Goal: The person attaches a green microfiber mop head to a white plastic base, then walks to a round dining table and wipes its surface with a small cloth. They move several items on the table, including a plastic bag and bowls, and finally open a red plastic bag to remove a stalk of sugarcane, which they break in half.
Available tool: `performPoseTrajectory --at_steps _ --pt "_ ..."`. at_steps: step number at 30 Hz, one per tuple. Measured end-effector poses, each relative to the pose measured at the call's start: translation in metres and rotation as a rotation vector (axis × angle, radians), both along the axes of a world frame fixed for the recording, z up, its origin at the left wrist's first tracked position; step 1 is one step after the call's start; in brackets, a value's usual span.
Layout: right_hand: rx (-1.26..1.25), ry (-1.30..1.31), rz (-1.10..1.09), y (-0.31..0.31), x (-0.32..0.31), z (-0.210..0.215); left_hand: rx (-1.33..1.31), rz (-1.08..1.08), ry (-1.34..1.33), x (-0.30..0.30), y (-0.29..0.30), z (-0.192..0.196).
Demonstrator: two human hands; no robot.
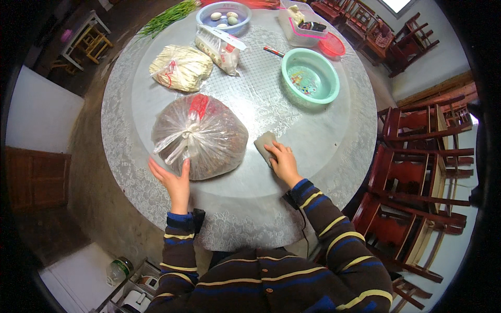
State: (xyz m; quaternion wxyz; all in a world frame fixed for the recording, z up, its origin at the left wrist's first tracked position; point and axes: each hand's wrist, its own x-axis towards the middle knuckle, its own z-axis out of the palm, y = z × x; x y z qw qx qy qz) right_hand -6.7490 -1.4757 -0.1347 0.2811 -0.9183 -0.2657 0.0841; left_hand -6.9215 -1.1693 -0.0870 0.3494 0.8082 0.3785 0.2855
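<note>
The left hand (174,181), its grip spread apart, touched a knotted clear bag (209,141) full of something brown on the table (334,141), the right hand (285,164) had its grip closed on a grey cloth (264,142) near the bag, and a bluish bowl (201,26) beyond held eggs (232,21).

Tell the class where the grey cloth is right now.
In the head view, the grey cloth lies on the round table, right of the knotted plastic bag, partly under the person's right hand.
</note>
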Motion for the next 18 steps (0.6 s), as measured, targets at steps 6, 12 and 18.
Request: performPoseTrajectory --at_steps 6,12,18 --pt "-0.173 0.068 -0.050 -0.015 -0.024 0.021 -0.485 0.093 0.069 -0.006 0.012 -0.022" --pt "0.179 0.091 0.024 0.042 0.015 0.026 -0.725 0.075 -0.012 -0.004 0.012 -0.036" --pt "0.288 0.261 0.106 0.112 0.036 0.018 -0.881 0.115 0.001 -0.003 0.019 -0.036"
